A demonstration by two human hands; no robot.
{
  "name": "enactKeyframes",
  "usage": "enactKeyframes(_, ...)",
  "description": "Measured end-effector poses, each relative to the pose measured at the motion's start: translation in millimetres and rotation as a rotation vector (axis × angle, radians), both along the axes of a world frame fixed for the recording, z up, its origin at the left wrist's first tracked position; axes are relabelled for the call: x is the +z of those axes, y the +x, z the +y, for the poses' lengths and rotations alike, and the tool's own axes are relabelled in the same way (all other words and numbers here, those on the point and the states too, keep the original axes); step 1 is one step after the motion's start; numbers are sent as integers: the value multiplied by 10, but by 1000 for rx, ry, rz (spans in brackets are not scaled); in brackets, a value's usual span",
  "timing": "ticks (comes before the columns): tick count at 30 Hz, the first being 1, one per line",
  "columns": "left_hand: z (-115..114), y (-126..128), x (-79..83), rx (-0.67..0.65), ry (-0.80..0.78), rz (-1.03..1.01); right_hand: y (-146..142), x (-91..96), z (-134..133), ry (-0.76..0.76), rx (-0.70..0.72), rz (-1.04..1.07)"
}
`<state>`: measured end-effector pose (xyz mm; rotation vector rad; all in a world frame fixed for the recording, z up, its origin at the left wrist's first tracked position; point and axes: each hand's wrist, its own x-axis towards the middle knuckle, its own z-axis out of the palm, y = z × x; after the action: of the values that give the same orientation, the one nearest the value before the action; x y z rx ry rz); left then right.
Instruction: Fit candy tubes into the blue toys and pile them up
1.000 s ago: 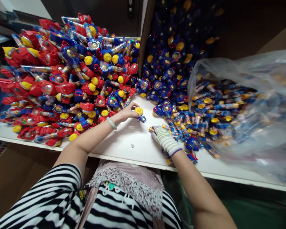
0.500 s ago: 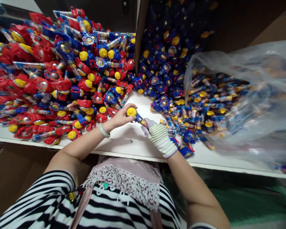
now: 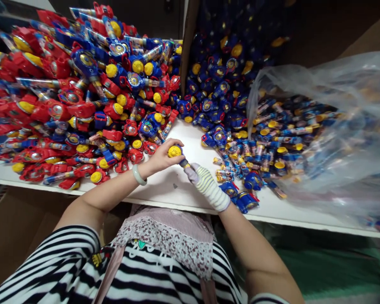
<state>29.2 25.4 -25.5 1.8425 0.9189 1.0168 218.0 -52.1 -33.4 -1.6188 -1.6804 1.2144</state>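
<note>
My left hand [image 3: 162, 157], bare with a pale bangle on the wrist, is closed around the yellow-capped end of a small blue toy [image 3: 176, 152] just above the white table [image 3: 177, 188]. My right hand [image 3: 207, 187], in a striped knit glove, is closed on the other end of the same toy, a thin tube-like part. Both hands meet at the middle of the table's front. Loose blue and yellow toy parts [image 3: 247, 160] lie right beside my gloved hand.
A big heap of red, blue and yellow toys [image 3: 76, 97] fills the table's left and back. A pile of dark blue toys [image 3: 221, 84] rises behind a cardboard wall. A clear plastic bag [image 3: 329, 139] of tube parts spills from the right.
My right hand left the loose parts and came up to the toy in my left hand, closing on its free end. The toy has moved slightly left and nearer.
</note>
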Motion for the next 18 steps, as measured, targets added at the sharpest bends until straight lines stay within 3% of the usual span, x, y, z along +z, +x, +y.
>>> enactKeyframes(2,-2,-38,-4,-75,51,-26,-12,-57,-32,-198,91,266)
enactKeyframes(4,1,-65,-10,-133,53,-8,-18,-125,-52,-268,125,358)
enactKeyframes(9,-30,-14,-64,50,-13,111,-17,-181,-37,72,-31,-86)
enactKeyframes(11,-42,17,-83,77,28,93,-43,-176,-34,32,-7,0)
enactKeyframes(15,109,-79,-30,-4,78,54,-132,-185,76,-138,125,298)
enactKeyframes(17,317,-243,75,67,112,56,-134,-202,212,-44,74,287)
enactKeyframes(18,446,-348,145,177,150,63,-112,-215,284,26,12,274)
